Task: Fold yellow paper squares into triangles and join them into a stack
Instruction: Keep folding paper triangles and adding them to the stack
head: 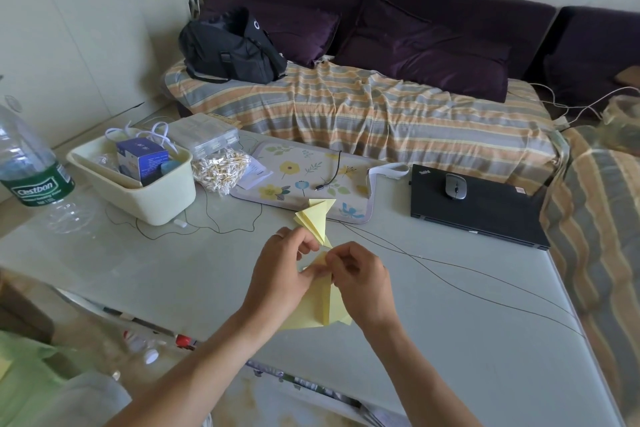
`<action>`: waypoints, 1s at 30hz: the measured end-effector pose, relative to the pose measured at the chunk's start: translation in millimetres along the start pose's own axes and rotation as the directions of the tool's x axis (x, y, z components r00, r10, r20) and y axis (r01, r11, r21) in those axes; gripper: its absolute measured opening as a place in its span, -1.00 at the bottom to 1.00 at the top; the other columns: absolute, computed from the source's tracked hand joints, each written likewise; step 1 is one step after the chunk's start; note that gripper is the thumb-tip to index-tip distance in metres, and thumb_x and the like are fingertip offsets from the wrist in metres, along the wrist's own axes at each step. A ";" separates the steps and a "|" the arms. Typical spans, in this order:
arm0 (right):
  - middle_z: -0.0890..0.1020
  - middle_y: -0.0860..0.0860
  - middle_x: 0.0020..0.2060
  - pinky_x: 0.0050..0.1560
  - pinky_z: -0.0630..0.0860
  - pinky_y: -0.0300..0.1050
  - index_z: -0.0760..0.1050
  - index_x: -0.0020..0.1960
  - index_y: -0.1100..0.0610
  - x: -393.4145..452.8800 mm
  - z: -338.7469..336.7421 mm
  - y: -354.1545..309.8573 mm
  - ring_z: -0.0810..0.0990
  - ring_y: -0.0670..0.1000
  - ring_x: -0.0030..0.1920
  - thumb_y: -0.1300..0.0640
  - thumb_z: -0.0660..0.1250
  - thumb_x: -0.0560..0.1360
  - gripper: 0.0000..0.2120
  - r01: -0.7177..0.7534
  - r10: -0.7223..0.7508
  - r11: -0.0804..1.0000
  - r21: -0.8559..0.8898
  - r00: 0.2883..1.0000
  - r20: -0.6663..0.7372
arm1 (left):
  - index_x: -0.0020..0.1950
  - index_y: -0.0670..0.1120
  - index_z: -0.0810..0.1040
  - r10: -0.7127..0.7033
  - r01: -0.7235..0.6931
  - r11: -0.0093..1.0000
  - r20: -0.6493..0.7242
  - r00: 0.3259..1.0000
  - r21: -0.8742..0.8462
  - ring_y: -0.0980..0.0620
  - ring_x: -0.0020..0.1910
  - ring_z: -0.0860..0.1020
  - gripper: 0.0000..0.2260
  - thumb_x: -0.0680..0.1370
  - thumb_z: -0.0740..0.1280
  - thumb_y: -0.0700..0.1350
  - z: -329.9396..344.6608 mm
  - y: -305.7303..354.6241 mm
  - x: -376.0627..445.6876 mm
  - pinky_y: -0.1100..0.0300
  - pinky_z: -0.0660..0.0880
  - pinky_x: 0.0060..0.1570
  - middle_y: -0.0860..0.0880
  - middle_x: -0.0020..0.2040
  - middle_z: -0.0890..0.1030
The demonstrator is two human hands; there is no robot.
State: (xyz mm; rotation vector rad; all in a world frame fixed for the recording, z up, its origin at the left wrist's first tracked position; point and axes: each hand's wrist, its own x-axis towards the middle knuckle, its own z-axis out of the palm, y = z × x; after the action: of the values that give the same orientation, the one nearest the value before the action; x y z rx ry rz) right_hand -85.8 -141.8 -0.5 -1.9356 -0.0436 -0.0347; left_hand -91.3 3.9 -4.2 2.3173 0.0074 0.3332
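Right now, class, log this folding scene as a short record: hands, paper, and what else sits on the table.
left hand: pinches the yellow paper being folded
right hand: pinches the same paper
folded stack: joined yellow triangles, just beyond the hands, partly over the floral mat
table: pale surface
laptop: closed, black, mouse on its lid
bin: cream, holding a blue box
bottle: clear, far left
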 end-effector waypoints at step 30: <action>0.69 -0.09 -0.30 -0.24 0.46 -0.41 0.63 -0.18 0.05 1.0 3.3 5.1 0.63 -0.16 -0.25 0.19 0.37 0.52 -0.86 -0.022 0.022 0.999 -0.032 1.000 0.005 | 0.04 -0.02 0.52 -0.006 0.000 0.998 0.090 0.996 0.064 0.13 -0.17 0.58 -0.87 0.56 0.38 -0.21 -1.0 -0.1 -1.7 0.18 0.54 -0.12 0.13 -0.15 0.59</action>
State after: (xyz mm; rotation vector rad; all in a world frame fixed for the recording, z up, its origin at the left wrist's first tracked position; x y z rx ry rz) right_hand -84.6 -140.5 -6.4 -1.9682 -0.0256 -0.0162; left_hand -93.1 4.5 -4.1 2.3936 -0.0236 0.2302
